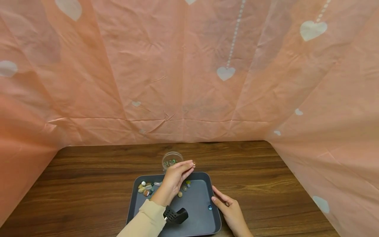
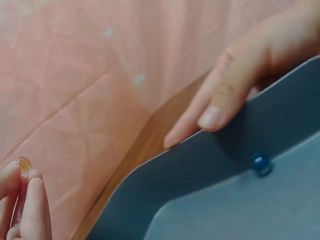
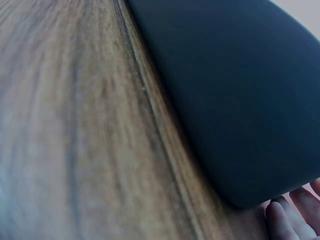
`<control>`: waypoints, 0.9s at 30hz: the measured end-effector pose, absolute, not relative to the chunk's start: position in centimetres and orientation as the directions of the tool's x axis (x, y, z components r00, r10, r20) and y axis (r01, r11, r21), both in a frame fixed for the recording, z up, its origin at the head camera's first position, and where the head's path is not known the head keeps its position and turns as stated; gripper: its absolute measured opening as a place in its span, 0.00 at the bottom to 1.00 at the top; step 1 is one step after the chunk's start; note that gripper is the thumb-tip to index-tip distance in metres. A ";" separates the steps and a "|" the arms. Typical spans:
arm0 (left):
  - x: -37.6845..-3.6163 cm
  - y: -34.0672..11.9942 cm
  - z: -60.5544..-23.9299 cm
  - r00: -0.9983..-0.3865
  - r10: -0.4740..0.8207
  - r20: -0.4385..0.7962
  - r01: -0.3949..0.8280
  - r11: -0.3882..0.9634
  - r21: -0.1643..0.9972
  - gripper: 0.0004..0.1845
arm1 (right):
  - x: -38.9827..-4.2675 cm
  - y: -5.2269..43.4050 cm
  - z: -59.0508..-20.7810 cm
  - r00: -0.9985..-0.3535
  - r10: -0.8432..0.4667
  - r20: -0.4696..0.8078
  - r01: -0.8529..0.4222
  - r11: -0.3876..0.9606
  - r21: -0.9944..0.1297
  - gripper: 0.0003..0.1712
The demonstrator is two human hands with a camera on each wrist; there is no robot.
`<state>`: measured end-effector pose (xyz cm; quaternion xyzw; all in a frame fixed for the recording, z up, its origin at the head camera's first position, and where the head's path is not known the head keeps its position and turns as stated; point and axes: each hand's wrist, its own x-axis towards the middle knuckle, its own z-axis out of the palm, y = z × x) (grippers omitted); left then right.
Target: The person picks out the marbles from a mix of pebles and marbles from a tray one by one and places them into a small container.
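Observation:
In the head view my left hand [image 1: 174,177] reaches over the grey tray [image 1: 195,232], its fingertips past the far rim. Thumb and fingers pinch a clear amber glass marble [image 2: 24,166], seen at the left of the left wrist view. My right hand [image 1: 232,210] lies along the tray's right side, fingers fairly straight, with thumb and fingertips touching the rim. Inside the tray near that hand is a blue glass marble [image 1: 210,207]. Smooth pebbles [image 1: 141,190] cluster at the tray's far left, and several more [image 1: 180,194] lie beyond the left wrist. The left forearm hides part of the tray.
A round clear container [image 1: 172,154] with green and clear marbles stands just behind the tray, partly hidden by the left hand. The wooden table [image 1: 251,171] is enclosed by pink cloth [image 1: 183,82] at the back and sides. A black strap device [image 1: 176,215] is on the left wrist.

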<state>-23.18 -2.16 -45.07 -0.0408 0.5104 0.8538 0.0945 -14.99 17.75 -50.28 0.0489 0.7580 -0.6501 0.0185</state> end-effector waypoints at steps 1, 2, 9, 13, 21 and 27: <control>-23.3 -2.4 -45.0 -0.979 0.112 -0.169 -0.202 -0.471 0.859 0.21 | -15.0 17.7 -50.2 -0.994 0.050 -0.094 0.100 0.149 -0.984 0.26; -23.4 -2.7 -44.8 -0.980 0.100 -0.173 -0.199 -0.479 0.855 0.21 | -15.0 17.7 -50.2 -0.994 0.051 -0.096 0.102 0.147 -0.984 0.26; -24.5 -4.9 -43.6 -0.990 -0.078 -0.120 -0.089 -0.321 0.943 0.16 | -15.1 17.7 -50.1 -0.995 0.052 -0.090 0.098 0.169 -0.981 0.26; -25.0 -6.1 -43.4 -0.974 -0.216 0.073 0.028 0.206 0.978 0.07 | -15.1 17.7 -50.1 -0.994 0.062 -0.085 0.095 0.180 -0.979 0.26; -24.9 -6.7 -44.0 -0.941 -0.191 0.278 0.114 0.596 0.795 0.02 | -15.0 17.8 -50.2 -0.995 0.057 -0.088 0.097 0.178 -0.979 0.26; -24.6 -6.7 -43.7 -0.940 -0.205 0.273 0.112 0.572 0.813 0.05 | -15.0 17.8 -50.3 -0.994 0.058 -0.088 0.097 0.183 -0.978 0.25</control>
